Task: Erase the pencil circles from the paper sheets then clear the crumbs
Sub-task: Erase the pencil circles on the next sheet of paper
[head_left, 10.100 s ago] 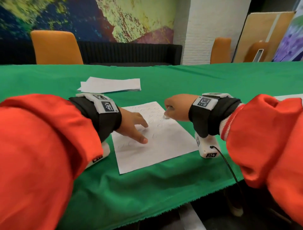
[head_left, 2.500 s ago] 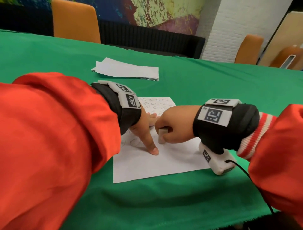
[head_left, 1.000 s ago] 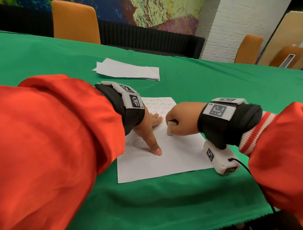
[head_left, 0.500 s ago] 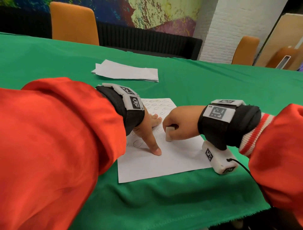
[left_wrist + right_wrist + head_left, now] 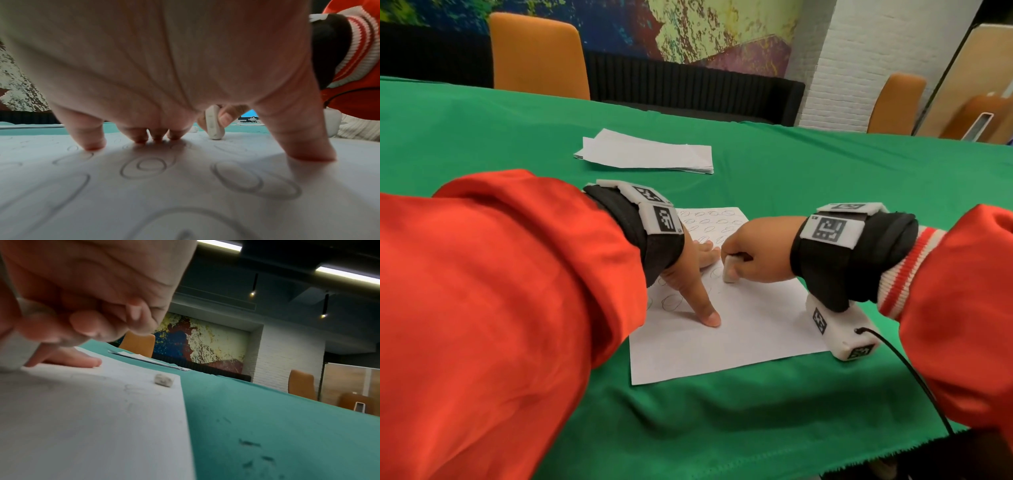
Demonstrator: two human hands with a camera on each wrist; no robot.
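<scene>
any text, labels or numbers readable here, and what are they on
No real words can be read.
Left wrist band: square black-and-white code tags, plus tiny characters too small to read.
Right wrist band: the same kind of tags, with small edge print too blurred to read.
Paper sheet: only hand-drawn pencil circles, no writing.
</scene>
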